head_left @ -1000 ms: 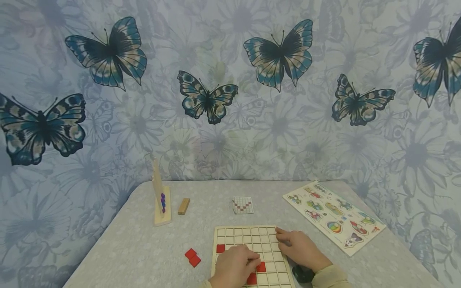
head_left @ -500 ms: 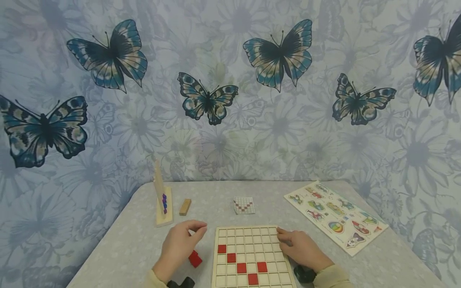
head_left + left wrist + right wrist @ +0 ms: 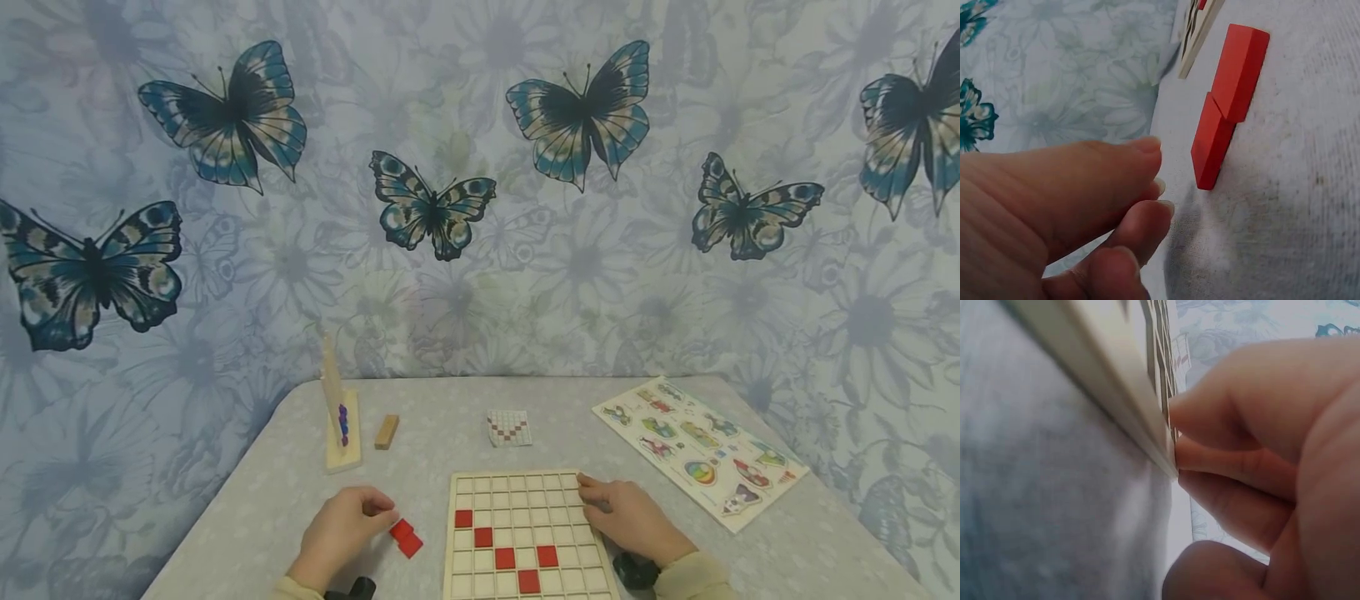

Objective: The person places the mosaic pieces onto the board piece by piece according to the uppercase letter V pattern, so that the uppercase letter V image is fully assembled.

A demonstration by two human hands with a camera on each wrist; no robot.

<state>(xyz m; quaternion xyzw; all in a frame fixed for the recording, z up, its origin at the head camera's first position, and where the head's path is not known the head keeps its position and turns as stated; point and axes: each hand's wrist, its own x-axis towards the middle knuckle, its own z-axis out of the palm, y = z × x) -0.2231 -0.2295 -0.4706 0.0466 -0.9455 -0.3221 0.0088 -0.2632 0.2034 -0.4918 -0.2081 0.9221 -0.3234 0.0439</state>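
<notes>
My left hand (image 3: 337,527) is just left of two red square tiles (image 3: 407,539) on the tablecloth. In the left wrist view, its thumb and fingertips are bent loosely with nothing between them, a small gap from the touching red tiles (image 3: 1222,100). A wooden grid board (image 3: 517,492) lies in front of me, its near edge out of frame. Several red tiles sit in its squares, forming most of a V. My right hand (image 3: 626,518) holds the board's far right corner, thumb and fingers against the rim (image 3: 1125,387) in the right wrist view.
A small pattern card (image 3: 508,427) with a red V lies behind the board. Back left are a wooden stand (image 3: 342,442) with purple pieces and a small wooden block (image 3: 387,432). A picture puzzle board (image 3: 697,450) lies at the right.
My left hand has left the board, uncovering its red tiles, and moved left and down beside the loose tiles. The right hand has stayed at the corner.
</notes>
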